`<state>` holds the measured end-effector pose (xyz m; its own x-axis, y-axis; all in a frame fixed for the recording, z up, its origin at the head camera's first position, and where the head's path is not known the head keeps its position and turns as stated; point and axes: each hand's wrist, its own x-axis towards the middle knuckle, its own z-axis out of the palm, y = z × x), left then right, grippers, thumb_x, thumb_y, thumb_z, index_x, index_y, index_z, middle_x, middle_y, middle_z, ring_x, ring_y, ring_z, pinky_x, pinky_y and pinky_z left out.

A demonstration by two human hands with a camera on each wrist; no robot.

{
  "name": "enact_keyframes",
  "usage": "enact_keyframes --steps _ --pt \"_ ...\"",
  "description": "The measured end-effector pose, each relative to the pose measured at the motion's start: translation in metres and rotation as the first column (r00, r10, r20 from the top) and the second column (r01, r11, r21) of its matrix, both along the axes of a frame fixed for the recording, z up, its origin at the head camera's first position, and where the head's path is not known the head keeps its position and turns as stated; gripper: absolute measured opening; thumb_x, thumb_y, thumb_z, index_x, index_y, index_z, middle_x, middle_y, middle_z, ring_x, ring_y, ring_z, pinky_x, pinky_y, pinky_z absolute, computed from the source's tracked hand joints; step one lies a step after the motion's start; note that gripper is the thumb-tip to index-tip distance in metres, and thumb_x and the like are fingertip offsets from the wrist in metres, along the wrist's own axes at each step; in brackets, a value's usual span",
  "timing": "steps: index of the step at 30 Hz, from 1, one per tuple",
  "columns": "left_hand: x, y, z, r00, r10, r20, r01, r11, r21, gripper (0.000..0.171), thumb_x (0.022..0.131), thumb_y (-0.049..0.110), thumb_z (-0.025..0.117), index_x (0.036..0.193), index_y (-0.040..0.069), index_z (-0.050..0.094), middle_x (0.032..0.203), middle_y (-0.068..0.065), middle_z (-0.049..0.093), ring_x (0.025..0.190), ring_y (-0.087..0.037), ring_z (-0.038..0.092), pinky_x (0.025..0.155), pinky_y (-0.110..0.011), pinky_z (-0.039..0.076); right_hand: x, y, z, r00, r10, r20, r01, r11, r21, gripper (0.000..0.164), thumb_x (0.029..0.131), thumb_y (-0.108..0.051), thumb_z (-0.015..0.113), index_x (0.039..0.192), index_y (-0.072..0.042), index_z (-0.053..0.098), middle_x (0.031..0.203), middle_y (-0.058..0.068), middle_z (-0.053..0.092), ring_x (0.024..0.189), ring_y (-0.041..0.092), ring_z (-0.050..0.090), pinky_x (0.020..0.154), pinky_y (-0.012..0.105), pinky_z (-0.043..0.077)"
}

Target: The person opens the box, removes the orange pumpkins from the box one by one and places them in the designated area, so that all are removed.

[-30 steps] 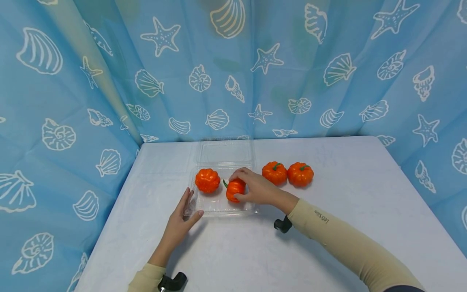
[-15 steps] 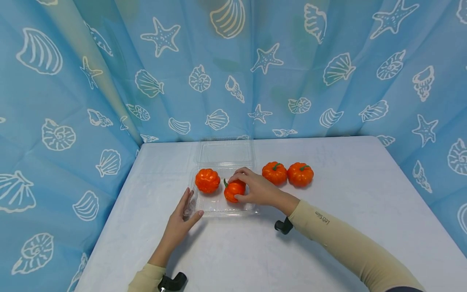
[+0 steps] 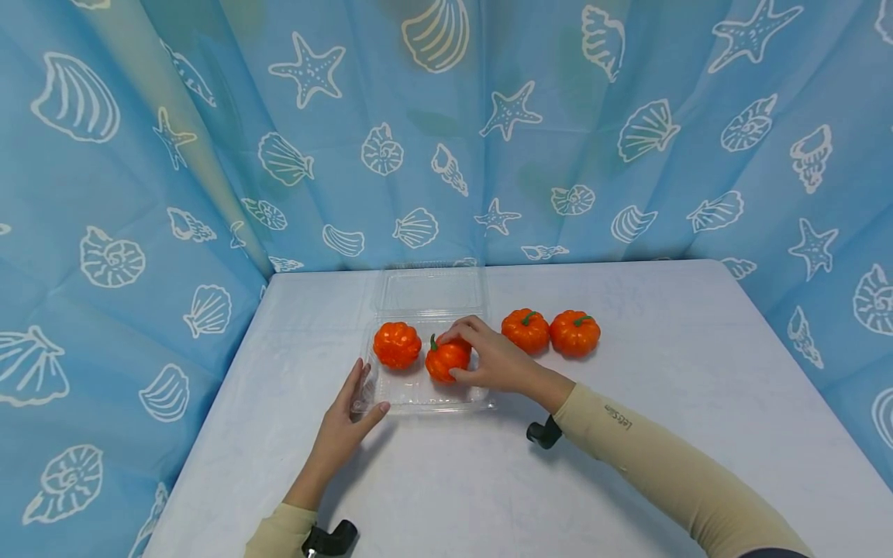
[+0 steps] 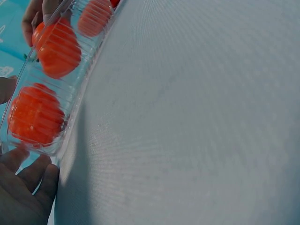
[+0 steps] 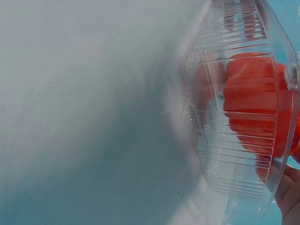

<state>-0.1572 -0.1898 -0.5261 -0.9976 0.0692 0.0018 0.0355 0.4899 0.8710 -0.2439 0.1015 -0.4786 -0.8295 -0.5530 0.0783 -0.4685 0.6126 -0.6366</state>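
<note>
A clear plastic clamshell box point(image 3: 418, 399) lies with its lid folded back on the table. In its left half sits a small orange-red pumpkin point(image 3: 397, 346), stem out of sight. My right hand point(image 3: 491, 356) grips a second pumpkin point(image 3: 445, 361) in the box's right half, fingers at its far side and thumb at the near side, green stem tilted up. My left hand point(image 3: 345, 415) rests at the box's front left corner with extended fingers along the side and thumb by the front edge. Through the ribbed wall, the left wrist view shows the gripped pumpkin point(image 4: 58, 49).
Two more orange pumpkins, one nearer the box point(image 3: 525, 332) and one farther right point(image 3: 575, 334), stand side by side on the white-covered table point(image 3: 663, 372), stems up. The transparent lid point(image 3: 432, 291) reaches to the table's back edge, before a blue shell-print curtain point(image 3: 446, 116).
The gripped pumpkin has turned in my right hand, its stem swinging upward, and shifted slightly left and away from me inside the box. My left hand has stayed in place.
</note>
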Motion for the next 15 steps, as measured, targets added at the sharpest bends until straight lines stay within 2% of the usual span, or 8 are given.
enact_keyframes --steps 11,15 --pt "0.000 0.000 0.000 1.000 0.000 0.013 0.000 1.000 0.011 0.092 0.094 0.031 0.074 0.165 0.021 0.017 0.164 -0.003 0.033 0.153 -0.029 0.024 0.119 -0.059 0.024 0.000 0.008 -0.003 0.998 -0.024 -0.056 0.017 0.993 -0.120 0.042 0.089 -0.023 0.078 0.128 -0.025 0.062 0.136 0.000 0.050 0.125 0.022 0.053 0.101 0.045 0.053" --pt "0.000 -0.001 -0.002 1.000 -0.002 0.008 0.002 1.000 0.001 0.091 0.094 0.032 0.074 0.165 0.021 0.018 0.164 -0.003 0.034 0.153 -0.030 0.025 0.119 -0.058 0.025 0.001 0.013 -0.003 0.997 -0.026 -0.075 0.013 0.985 -0.174 0.043 0.090 -0.023 0.078 0.130 -0.023 0.063 0.136 0.001 0.052 0.124 0.023 0.054 0.098 0.047 0.055"
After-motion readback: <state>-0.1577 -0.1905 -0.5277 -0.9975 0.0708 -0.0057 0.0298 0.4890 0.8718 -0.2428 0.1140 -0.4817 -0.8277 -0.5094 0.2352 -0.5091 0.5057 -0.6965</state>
